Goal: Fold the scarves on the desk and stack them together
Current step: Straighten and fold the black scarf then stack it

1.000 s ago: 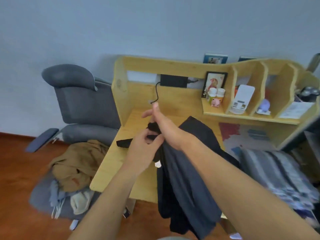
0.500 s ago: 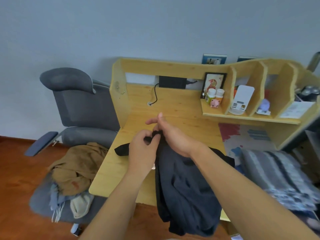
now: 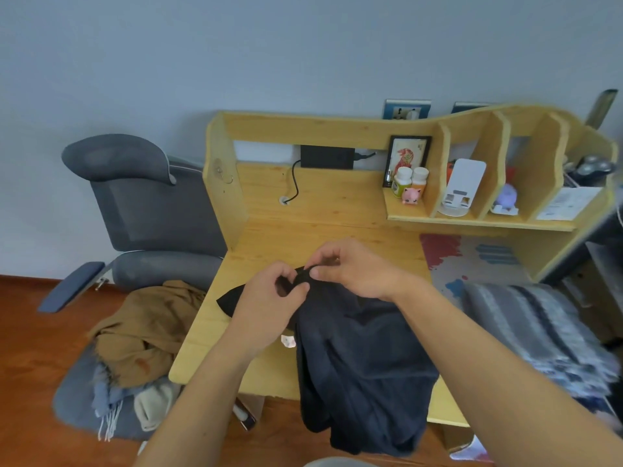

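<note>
A dark navy scarf (image 3: 364, 372) lies over the middle of the wooden desk (image 3: 303, 241) and hangs past its front edge. My left hand (image 3: 269, 305) and my right hand (image 3: 350, 267) are close together above the desk and both pinch the scarf's upper edge. A black end of the scarf sticks out to the left of my left hand. A small white label shows under my left wrist. A grey striped scarf (image 3: 539, 332) lies on the desk's right side. A brown scarf (image 3: 141, 325), a light blue fringed one (image 3: 106, 402) and a cream one (image 3: 153, 406) are piled on the chair seat.
A grey office chair (image 3: 151, 210) stands left of the desk. The desk's back shelf (image 3: 478, 220) holds a picture frame, small bottles, a pink figure, a white stand and papers. A colourful mat (image 3: 472, 261) covers the right part of the desktop. A black cable hangs at the back.
Both hands have come down toward the desk with the dark scarf, so more of it now rests on the desktop. My right hand's fingers have curled onto the edge beside my left.
</note>
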The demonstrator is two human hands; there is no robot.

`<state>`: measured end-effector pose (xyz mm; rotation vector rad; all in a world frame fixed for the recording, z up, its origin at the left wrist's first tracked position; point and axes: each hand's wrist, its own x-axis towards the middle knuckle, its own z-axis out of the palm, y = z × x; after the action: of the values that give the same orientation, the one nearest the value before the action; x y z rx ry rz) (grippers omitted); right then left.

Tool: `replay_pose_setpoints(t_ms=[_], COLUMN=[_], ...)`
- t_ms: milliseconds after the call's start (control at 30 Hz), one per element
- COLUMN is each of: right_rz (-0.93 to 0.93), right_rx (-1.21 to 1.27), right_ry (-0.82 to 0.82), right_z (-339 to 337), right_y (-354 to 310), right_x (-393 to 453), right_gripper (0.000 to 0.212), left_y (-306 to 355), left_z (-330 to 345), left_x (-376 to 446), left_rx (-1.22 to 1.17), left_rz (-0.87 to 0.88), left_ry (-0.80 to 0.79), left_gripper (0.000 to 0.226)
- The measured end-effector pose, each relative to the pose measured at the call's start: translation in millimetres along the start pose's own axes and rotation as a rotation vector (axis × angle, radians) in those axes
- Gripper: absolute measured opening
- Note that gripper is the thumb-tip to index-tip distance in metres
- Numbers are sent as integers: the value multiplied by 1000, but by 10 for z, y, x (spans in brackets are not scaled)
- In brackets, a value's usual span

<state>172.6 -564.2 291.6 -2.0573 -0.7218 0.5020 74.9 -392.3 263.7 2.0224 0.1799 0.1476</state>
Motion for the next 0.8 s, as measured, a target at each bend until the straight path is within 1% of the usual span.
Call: replay_pose_setpoints(t_ms=[100, 233, 367, 467, 500, 533, 633, 667, 700, 767, 800], right_rz=[-17, 21, 43, 62, 58, 46, 25, 34, 45, 57, 56], right_rx=[-2, -19, -2, 21, 19, 7, 22, 56, 72, 62, 62], right_ry=[-9, -16, -23, -30, -12, 41, 310, 340, 325, 283, 302], right_z=[34, 13, 29, 60, 66, 78, 178, 240, 314, 486, 563], right_y=[-5, 5, 28, 50, 59, 66, 66, 59, 49, 52, 69], right_x=[7, 25, 18, 4, -9, -31, -211, -289, -362, -470, -495], right_gripper=[10, 10, 9, 8, 7, 5, 5, 3, 3, 10, 14], left_y=[9, -1, 2, 46, 69, 91, 114, 130, 145, 188, 212], left_z=[7, -15, -24, -42, -44, -46, -35, -25, -9, 42, 72], left_x=[-2, -13, -10, -20, -26, -31, -34, -39, -44, -65, -82], left_rx=[-42, -94, -139, -257, -324, -388, -511, -514, -504, -470, -456], left_rz=[-10, -28, -75, -115, -140, -174, -279, -290, -291, -277, -269], left_ry=[17, -54, -65, -108, -114, -105, -18, 2, 5, -8, -8], left_gripper=[23, 27, 26, 24, 24, 24, 22, 22, 22, 23, 23])
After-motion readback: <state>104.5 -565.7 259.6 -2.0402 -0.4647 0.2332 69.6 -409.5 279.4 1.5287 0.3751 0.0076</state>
